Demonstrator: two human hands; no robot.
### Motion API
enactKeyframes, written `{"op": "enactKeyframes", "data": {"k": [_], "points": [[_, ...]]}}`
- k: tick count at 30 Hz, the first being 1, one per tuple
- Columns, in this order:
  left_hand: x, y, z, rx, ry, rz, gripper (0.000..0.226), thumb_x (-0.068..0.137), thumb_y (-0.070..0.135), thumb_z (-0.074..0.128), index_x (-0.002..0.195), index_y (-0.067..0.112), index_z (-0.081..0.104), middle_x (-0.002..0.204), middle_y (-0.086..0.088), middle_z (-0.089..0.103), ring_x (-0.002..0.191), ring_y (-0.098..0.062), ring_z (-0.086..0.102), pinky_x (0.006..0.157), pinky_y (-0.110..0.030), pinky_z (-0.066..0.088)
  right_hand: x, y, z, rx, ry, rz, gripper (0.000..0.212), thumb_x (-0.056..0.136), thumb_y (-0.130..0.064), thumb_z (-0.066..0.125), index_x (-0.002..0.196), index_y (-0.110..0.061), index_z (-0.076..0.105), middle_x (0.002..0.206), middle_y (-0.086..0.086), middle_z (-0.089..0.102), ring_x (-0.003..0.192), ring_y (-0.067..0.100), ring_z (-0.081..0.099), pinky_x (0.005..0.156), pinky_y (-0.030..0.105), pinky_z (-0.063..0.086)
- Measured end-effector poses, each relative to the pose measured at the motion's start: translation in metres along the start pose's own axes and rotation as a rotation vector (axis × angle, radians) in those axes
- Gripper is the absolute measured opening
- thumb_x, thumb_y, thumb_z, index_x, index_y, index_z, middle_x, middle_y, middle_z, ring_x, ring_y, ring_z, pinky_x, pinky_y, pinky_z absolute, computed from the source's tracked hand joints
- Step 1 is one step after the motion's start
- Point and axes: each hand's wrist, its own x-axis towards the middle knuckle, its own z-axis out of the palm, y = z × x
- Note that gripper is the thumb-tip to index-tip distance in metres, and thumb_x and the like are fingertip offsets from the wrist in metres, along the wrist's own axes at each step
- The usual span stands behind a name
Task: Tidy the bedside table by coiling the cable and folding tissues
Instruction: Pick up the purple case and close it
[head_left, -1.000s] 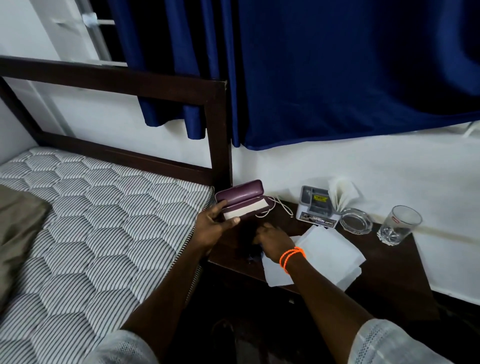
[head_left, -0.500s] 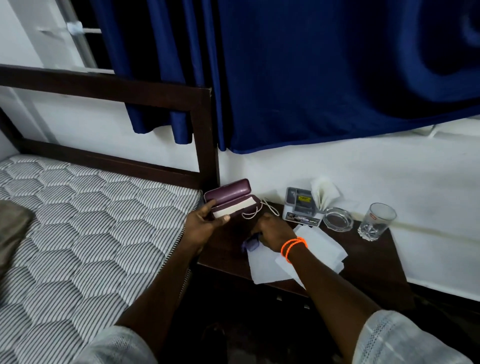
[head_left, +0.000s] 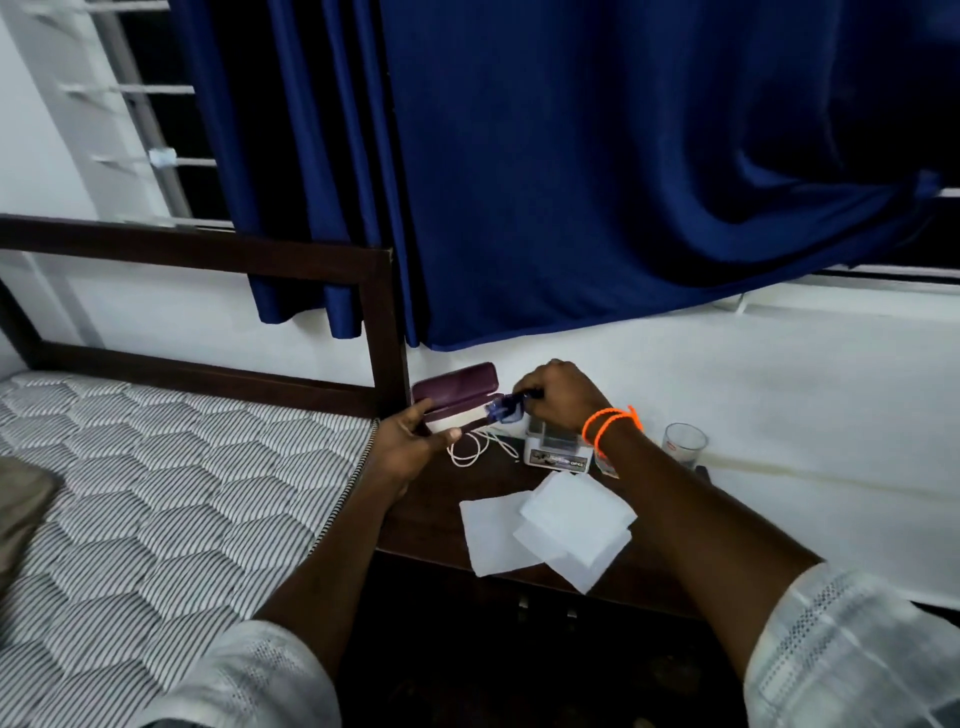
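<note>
While left hand (head_left: 410, 447) grips open case (head_left: 457, 392) | right hand (head_left: 558, 397) pinches blue item (head_left: 503, 413)

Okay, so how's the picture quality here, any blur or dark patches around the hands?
Head view: dim, uneven lighting; the dark wooden bedside table nearly merges with the shadow below it. The right hand and the blue item it holds are motion-smeared, while the white tissue sheets stay bright. Wide-angle bending curves the frame edges.

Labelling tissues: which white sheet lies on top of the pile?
The right-hand tissue, turned like a diamond; it overlaps the flat left sheet.
</note>
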Motion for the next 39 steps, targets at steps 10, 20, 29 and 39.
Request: {"op": "enactKeyframes", "data": {"k": [10, 20, 29, 39], "points": [[-0.019, 0.032, 0.022, 0.087, -0.02, 0.064, 0.087, 0.069, 0.006, 0.093, 0.146, 0.003, 0.054, 0.137, -0.009, 0.066, 0.119, -0.014, 0.066, 0.096, -0.025, 0.056, -0.001, -0.039, -0.025, 0.035, -0.007, 0.033, 0.03, 0.082, -0.019, 0.068, 0.109, -0.025, 0.079, 0.106, 0.005, 0.077, 0.098, 0.027, 0.068, 0.084, 0.034, 0.057], [-0.023, 0.04, 0.018, 0.062, -0.072, 0.046, 0.083, 0.07, -0.004, 0.089, 0.145, 0.0, 0.053, 0.133, -0.006, 0.066, 0.113, -0.015, 0.067, 0.081, -0.013, 0.057, 0.004, -0.052, -0.017, 0.0, -0.063, 0.021, 0.035, 0.075, -0.017, 0.076, 0.109, -0.022, 0.077, 0.109, 0.003, 0.077, 0.102, 0.024, 0.069, 0.09, 0.036, 0.057], [-0.021, 0.033, 0.012, 0.013, -0.084, 0.039, 0.084, 0.069, -0.008, 0.088, 0.145, -0.001, 0.052, 0.13, -0.001, 0.065, 0.092, 0.007, 0.071, 0.077, -0.013, 0.058, 0.011, -0.048, -0.011, 0.075, 0.0, 0.01, 0.025, 0.06, -0.014, 0.083, 0.079, -0.015, 0.067, 0.079, 0.002, 0.07, 0.077, 0.025, 0.067, 0.068, 0.035, 0.055], [-0.017, 0.028, 0.01, -0.039, -0.065, 0.032, 0.08, 0.07, -0.006, 0.088, 0.143, 0.0, 0.055, 0.125, -0.008, 0.071, 0.107, -0.018, 0.071, 0.094, -0.031, 0.059, 0.012, -0.033, -0.005, 0.298, -0.008, 0.062, 0.024, 0.064, -0.013, 0.09, 0.086, -0.012, 0.081, 0.083, 0.002, 0.077, 0.072, 0.009, 0.067, 0.07, 0.019, 0.053]]}}
